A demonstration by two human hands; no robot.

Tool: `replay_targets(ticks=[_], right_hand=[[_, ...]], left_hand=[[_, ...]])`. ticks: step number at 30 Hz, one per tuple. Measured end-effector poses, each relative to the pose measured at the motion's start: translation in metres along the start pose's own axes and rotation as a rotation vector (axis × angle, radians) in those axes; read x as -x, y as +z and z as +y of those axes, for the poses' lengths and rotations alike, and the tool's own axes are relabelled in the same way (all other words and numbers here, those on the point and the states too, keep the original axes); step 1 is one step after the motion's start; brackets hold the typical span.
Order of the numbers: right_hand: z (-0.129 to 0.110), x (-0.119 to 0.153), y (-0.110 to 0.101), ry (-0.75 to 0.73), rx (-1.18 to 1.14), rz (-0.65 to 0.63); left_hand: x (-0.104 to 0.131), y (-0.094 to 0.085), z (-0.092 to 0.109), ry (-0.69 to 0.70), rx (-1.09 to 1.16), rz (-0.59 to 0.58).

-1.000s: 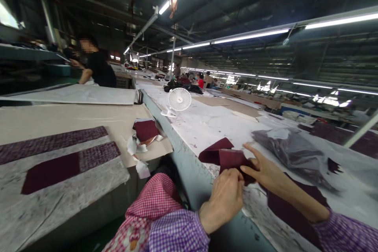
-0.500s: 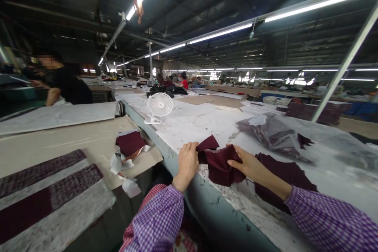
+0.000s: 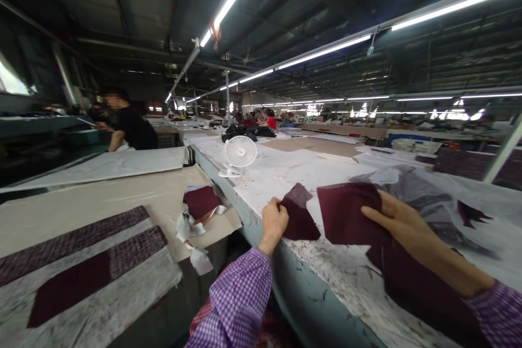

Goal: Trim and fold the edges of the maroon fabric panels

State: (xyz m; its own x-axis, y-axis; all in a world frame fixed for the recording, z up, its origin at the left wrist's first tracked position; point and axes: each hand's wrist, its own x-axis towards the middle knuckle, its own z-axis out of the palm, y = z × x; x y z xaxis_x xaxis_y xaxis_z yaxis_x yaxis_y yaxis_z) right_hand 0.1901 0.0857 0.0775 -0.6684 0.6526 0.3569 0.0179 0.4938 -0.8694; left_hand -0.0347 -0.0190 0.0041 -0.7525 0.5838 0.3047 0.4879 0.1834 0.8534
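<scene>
My left hand (image 3: 274, 221) pinches the edge of a small maroon fabric piece (image 3: 300, 217), which hangs over the white table near its front edge. To the right, my right hand (image 3: 402, 223) is closed on a larger maroon piece (image 3: 346, 212), thumb on top and fingers behind. A gap separates the two pieces. Below my right forearm lies more dark maroon fabric (image 3: 424, 293) on the table; where it meets the held piece is hard to make out.
A white fan (image 3: 240, 152) stands on the long table (image 3: 281, 168). Clear plastic with maroon fabric lies at right. On the lower left table (image 3: 122, 190) are maroon strips (image 3: 73, 288) and scraps (image 3: 200, 201). A person in black (image 3: 132, 125) is at far left.
My hands have moved apart, each with a maroon piece; the pieces were together between them before. My right hand went right. The view has turned a little to the left.
</scene>
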Motion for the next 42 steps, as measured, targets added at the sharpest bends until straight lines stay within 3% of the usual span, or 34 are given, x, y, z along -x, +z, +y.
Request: replay_targets(ticks=[5, 11, 13, 14, 17, 19, 25, 27, 31, 35, 38, 42], right_hand=[[-0.017, 0.005, 0.004, 0.100, -0.226, -0.104], [-0.003, 0.017, 0.028, 0.279, -0.161, -0.290], [0.002, 0.021, 0.032, 0.303, -0.187, -0.358], [0.004, 0.022, 0.034, 0.308, -0.199, -0.388], [0.003, 0.024, 0.037, 0.285, -0.217, -0.454], [0.000, 0.025, 0.037, 0.256, -0.248, -0.488], [-0.005, 0.024, 0.032, 0.239, -0.342, -0.540], [-0.002, 0.023, 0.028, 0.261, -0.227, -0.515], [0.013, 0.020, 0.015, 0.289, 0.312, -0.467], [0.027, 0.020, 0.005, 0.016, 0.840, -0.279], [0.034, 0.022, 0.005, -0.140, 0.919, -0.310], [0.042, 0.023, 0.007, -0.147, 0.915, -0.330]], left_hand=[[-0.010, 0.000, -0.011, -0.056, 0.071, -0.009], [-0.005, -0.016, -0.016, 0.099, -0.167, 0.109], [-0.004, -0.020, -0.017, 0.143, -0.142, 0.137], [-0.004, -0.021, -0.016, 0.171, -0.076, 0.082], [-0.001, -0.021, -0.005, 0.212, 0.121, -0.274], [0.004, -0.020, 0.008, 0.211, 0.142, -0.447], [0.020, -0.009, 0.041, 0.071, 0.291, -0.588], [0.025, 0.000, 0.044, 0.091, 0.247, -0.580], [0.037, 0.024, 0.043, 0.350, -0.175, -0.450], [0.044, 0.041, 0.038, 0.491, -0.438, -0.477], [0.045, 0.043, 0.035, 0.524, -0.467, -0.495], [0.046, 0.040, 0.034, 0.557, -0.475, -0.509]])
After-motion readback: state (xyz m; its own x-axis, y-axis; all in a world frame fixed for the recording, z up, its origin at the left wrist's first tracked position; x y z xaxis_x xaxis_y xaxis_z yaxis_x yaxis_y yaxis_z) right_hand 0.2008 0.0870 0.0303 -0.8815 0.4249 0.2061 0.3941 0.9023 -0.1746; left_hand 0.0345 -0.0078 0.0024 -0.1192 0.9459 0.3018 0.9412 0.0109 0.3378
